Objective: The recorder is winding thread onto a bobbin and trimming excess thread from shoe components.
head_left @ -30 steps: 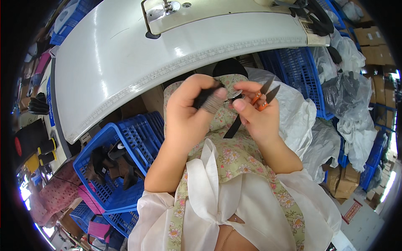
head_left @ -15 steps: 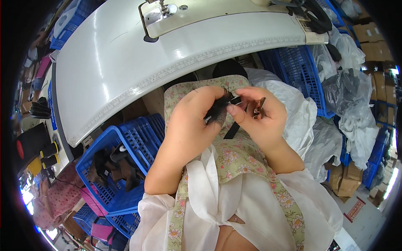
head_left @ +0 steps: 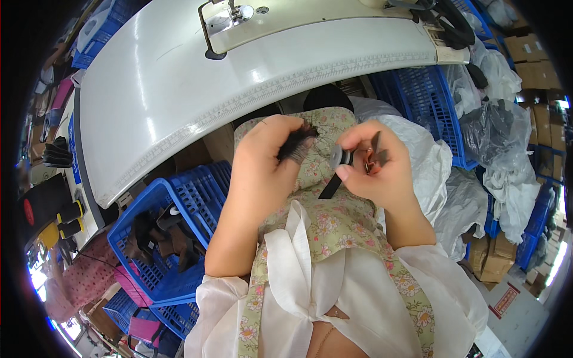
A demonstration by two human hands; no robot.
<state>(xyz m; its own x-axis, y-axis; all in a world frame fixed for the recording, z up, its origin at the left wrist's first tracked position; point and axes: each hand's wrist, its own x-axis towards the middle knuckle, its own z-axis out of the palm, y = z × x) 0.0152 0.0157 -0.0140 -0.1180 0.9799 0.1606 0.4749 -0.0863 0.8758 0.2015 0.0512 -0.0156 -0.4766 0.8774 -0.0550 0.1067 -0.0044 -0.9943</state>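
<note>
Over my lap, my left hand (head_left: 262, 149) is closed around a loose tangle of black thread (head_left: 296, 144), and fine strands stick out past its fingers. My right hand (head_left: 385, 167) pinches a small round bobbin (head_left: 339, 156), silvery on its face with a dark band, between thumb and forefinger. Tucked in that same palm is a small metal tool with dark blades (head_left: 376, 149), which looks like thread snips, partly hidden by the fingers. A gap separates the two hands. Below the bobbin, a black strip (head_left: 330, 187) lies against the flowered apron (head_left: 334, 221).
Ahead stands a white sewing table (head_left: 179, 77) with a sewing machine (head_left: 310, 24). At the left is a blue basket (head_left: 161, 286) holding dark pieces. White sheeting (head_left: 418, 155) and another blue basket (head_left: 427, 101) lie to the right, near cardboard boxes (head_left: 498, 256).
My hands have drawn apart, the left moving left with the thread tangle. The bobbin now shows plainly in my right fingers, its round face turned into view.
</note>
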